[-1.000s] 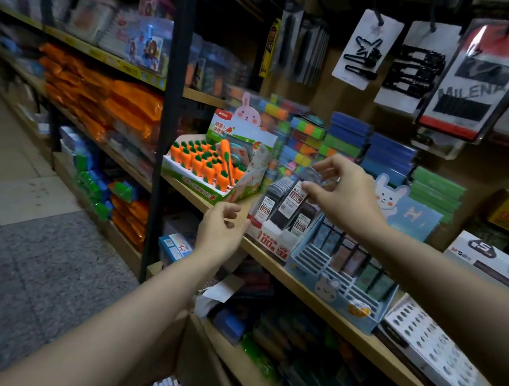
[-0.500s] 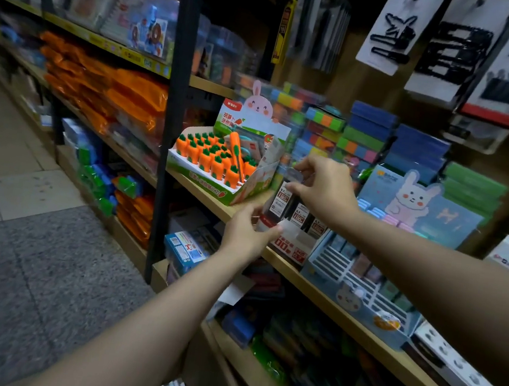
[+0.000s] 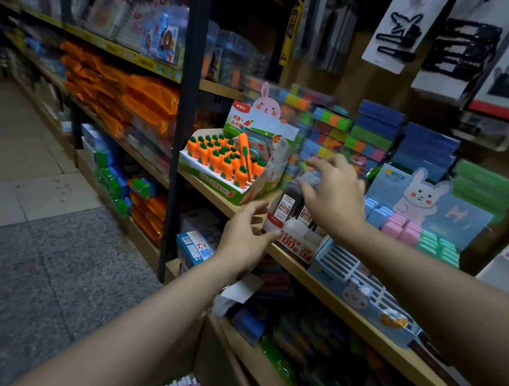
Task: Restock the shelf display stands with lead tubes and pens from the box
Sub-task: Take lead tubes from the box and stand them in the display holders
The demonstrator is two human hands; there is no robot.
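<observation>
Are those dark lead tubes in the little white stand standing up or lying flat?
Upright. The lead tubes stand on end in the white stand, labels facing out, leaning back slightly; the right hand covers their tops.

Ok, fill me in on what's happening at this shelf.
A person is restocking a small white display stand of lead tubes on a wooden shelf. The left hand touches the stand's front corner at the shelf edge, apparently steadying it. The right hand is over the tubes with fingers on their tops; motion blur hides whether it pinches one. A carrot eraser box stands to the left, a blue rabbit stand to the right.
</observation>
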